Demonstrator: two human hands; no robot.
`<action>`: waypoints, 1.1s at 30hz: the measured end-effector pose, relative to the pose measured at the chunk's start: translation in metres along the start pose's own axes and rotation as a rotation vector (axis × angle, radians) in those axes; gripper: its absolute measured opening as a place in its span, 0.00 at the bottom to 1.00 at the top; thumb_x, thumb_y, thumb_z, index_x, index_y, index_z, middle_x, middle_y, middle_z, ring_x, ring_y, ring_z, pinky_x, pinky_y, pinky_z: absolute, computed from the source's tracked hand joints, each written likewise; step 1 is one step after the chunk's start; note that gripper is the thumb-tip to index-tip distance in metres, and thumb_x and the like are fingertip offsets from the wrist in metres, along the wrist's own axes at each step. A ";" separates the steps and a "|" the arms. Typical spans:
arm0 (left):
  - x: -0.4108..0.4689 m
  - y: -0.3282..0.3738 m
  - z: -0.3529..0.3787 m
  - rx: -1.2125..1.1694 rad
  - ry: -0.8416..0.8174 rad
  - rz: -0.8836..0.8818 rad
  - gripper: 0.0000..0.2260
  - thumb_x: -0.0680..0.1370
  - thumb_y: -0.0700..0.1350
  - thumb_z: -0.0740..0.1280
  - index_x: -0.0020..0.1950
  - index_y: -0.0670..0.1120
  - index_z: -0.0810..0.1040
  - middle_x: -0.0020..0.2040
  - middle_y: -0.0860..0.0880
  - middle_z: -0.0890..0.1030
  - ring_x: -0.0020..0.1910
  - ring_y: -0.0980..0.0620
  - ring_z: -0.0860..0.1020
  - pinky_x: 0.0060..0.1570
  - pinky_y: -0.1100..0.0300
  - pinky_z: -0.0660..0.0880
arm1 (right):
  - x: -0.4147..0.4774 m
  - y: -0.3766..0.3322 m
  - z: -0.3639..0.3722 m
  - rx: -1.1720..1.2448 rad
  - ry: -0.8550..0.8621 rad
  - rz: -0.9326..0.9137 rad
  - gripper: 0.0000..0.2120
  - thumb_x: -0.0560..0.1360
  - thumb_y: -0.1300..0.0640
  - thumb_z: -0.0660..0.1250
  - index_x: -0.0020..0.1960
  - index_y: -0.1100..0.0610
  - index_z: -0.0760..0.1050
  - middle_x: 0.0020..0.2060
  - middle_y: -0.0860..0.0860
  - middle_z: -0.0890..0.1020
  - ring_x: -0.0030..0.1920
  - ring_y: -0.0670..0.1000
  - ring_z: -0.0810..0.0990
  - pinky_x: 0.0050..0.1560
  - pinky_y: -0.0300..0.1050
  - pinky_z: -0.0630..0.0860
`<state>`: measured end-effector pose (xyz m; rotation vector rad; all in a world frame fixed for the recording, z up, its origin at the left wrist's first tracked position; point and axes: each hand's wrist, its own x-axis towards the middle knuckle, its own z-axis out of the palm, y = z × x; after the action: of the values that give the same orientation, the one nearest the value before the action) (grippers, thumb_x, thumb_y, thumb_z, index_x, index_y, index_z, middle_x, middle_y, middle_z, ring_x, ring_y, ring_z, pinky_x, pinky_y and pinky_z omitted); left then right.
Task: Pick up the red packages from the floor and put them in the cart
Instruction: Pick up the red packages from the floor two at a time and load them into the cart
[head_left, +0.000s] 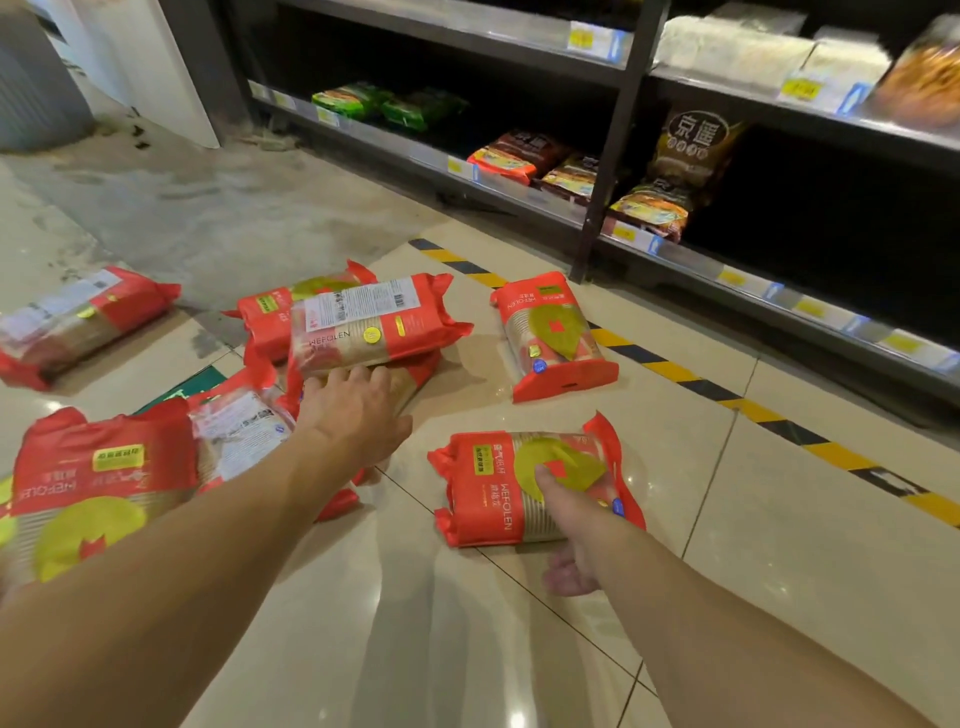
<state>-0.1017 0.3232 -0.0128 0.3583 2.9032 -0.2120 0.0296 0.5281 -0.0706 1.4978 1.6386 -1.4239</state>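
Several red packages of paper cups lie scattered on the tiled floor. My right hand (579, 535) grips the nearest package (483, 488), thumb on its top face and fingers curled under its near edge; the package rests on the floor. My left hand (353, 410) reaches forward with fingers spread, its tips touching the near edge of the top package (374, 327) in a small pile at the centre. Other packages lie to the right (556, 338), at the far left (78, 322) and close on my left (93, 493). No cart is in view.
A dark store shelf (675, 249) with noodle packs runs along the right side. A yellow-black tape line (675, 371) marks the floor in front of it. A grey ribbed bin (31, 78) stands at the far left.
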 end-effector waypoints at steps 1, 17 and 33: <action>-0.001 -0.002 0.003 0.006 -0.004 -0.002 0.25 0.84 0.63 0.60 0.74 0.48 0.73 0.76 0.46 0.77 0.76 0.41 0.73 0.74 0.43 0.69 | 0.006 0.000 0.004 0.077 -0.005 0.026 0.48 0.74 0.21 0.63 0.81 0.55 0.64 0.66 0.63 0.77 0.61 0.66 0.83 0.53 0.60 0.85; -0.009 -0.045 0.060 0.008 -0.150 -0.073 0.25 0.86 0.63 0.57 0.78 0.49 0.70 0.77 0.47 0.75 0.77 0.43 0.72 0.74 0.43 0.69 | 0.130 0.007 0.031 0.690 0.082 -0.097 0.60 0.48 0.28 0.86 0.71 0.50 0.68 0.58 0.60 0.86 0.50 0.64 0.89 0.46 0.73 0.84; -0.014 -0.108 0.128 -0.372 -0.137 -0.513 0.17 0.89 0.48 0.53 0.77 0.47 0.69 0.77 0.43 0.70 0.76 0.39 0.68 0.71 0.39 0.71 | 0.026 -0.051 0.069 0.398 0.004 -0.639 0.25 0.71 0.43 0.82 0.63 0.46 0.76 0.52 0.52 0.87 0.48 0.60 0.88 0.57 0.67 0.84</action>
<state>-0.0921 0.1945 -0.1209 -0.4464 2.7572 0.2204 -0.0434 0.4838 -0.0978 1.2023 2.0296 -2.1917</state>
